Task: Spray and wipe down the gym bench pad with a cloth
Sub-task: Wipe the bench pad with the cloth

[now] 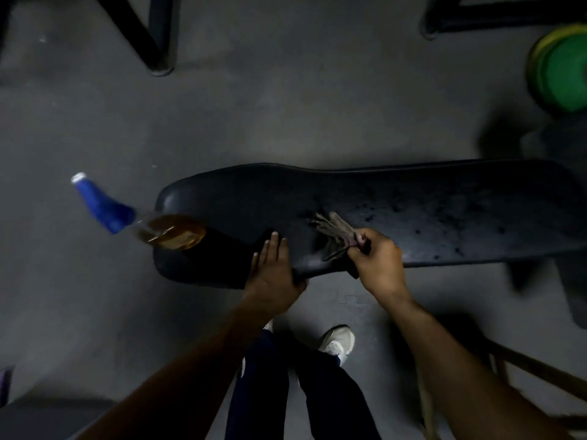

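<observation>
Right hand (378, 258) has the cloth (336, 236) bunched in a fist, dragging it across the middle of the pad (444, 214). Left hand (273, 268) lies flat on the near edge, probably bracing. Bottle (152, 227) sits at the pad's left end, parked out of the wipe path.

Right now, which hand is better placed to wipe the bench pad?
Right hand: it already grips the cloth on the bench pad. The left hand lies flat on the pad's near edge, holding nothing.
</observation>
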### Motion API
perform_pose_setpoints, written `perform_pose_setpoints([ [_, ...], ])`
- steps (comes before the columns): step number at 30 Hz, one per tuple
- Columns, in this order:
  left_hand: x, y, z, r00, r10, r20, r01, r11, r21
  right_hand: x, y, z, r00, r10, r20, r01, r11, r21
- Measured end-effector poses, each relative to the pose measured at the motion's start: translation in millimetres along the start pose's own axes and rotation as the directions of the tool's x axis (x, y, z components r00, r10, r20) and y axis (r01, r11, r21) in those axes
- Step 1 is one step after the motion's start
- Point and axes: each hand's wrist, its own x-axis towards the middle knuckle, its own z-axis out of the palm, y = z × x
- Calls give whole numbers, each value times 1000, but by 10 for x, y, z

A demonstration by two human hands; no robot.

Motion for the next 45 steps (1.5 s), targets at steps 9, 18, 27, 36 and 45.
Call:
perform_pose_setpoints([
  [9,425,1722,182,940,317,126,-326,943,62,32,695,-1308,934,348,-78,-181,652,736],
  [18,767,3009,324,779,474,412,-458,877,-144,-23,1178,-2082,765,640,71,-185,113,976],
  [27,1056,3508,552,661,544,516,-500,833,-237,187,1505,-2249,751,640,163,-125,-105,987],
  [36,1515,3704,626,637,589,497,-642,763,-81,550,1708,-2517,632,702,-329,-108,500,860],
  [45,2205,4030,659,689,568,450,-675,728,116,943,1765,-3298,568,437,-697,-541,837,83],
])
